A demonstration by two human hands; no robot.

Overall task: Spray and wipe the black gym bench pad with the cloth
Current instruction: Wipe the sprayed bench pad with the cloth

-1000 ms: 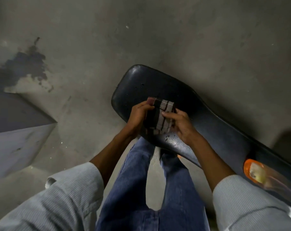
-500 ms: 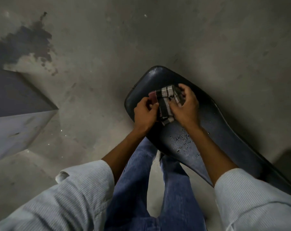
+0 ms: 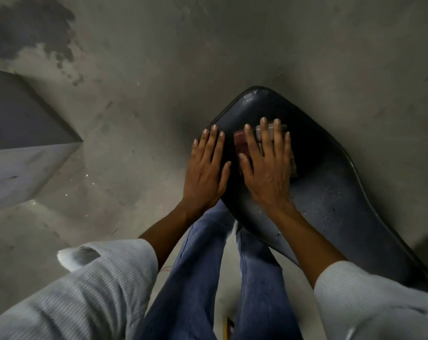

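A: Pad (image 3: 330, 192) position?

B: Black, runs from its rounded far end to the lower right edge of the view. Droplets sit on the near half.

A: Cloth (image 3: 242, 143)?

B: Folded, striped, flat on the pad near the far end. Right hand (image 3: 267, 168) lies on top of it, palm down, fingers (image 3: 264, 133) straight and spread, pressing. Red edge of the cloth shows beside the index finger.

A: Left hand (image 3: 205, 170)?

B: Flat on the pad's left edge just beside the cloth, fingers straight, holding nothing.

A: Else?

B: Blue jeans (image 3: 208, 278) below; grey floor (image 3: 159, 69) with a dark stain (image 3: 29, 28) at the upper left.
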